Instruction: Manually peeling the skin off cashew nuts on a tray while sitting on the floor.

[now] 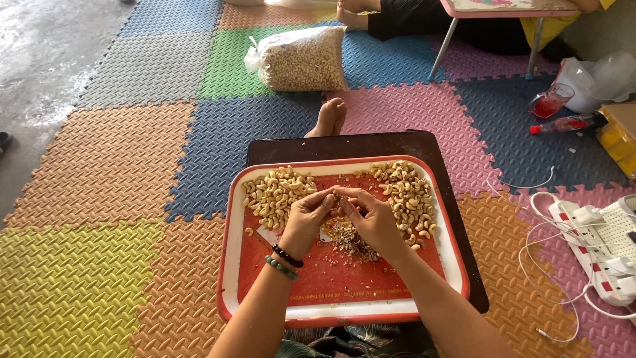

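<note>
1. Head view, materials: a red plastic tray (232, 265) with a white rim and rounded corners lies on a dark, smooth low table (291, 147). The floor beneath is interlocking foam mats (99, 166) in many colours, with a ribbed, woven-looking surface.
2. On the tray, two heaps of pale, curved cashew nuts: one heap (273, 192) in the tray's far-left part, another heap (405, 195) along its far-right side. A small pile of brownish, flaky skins (354, 242) lies near the tray's middle.
3. Around the tray: beyond it a bare foot (330, 117) rests on the mats, and farther off lies a clear plastic bag of nuts (301, 59). To the tray's right lie a white power strip (599, 255) with white cables, a red-capped bottle (563, 124) and a cup of red drink (551, 101).
4. The left hand (305, 219), with two bead bracelets at the wrist, and the right hand (374, 219) meet above the tray's middle, over the skins.
5. Both hands are curled, fingertips pressed together, pinching a single nut (336, 195) between them; it is mostly hidden by the fingers.
</note>
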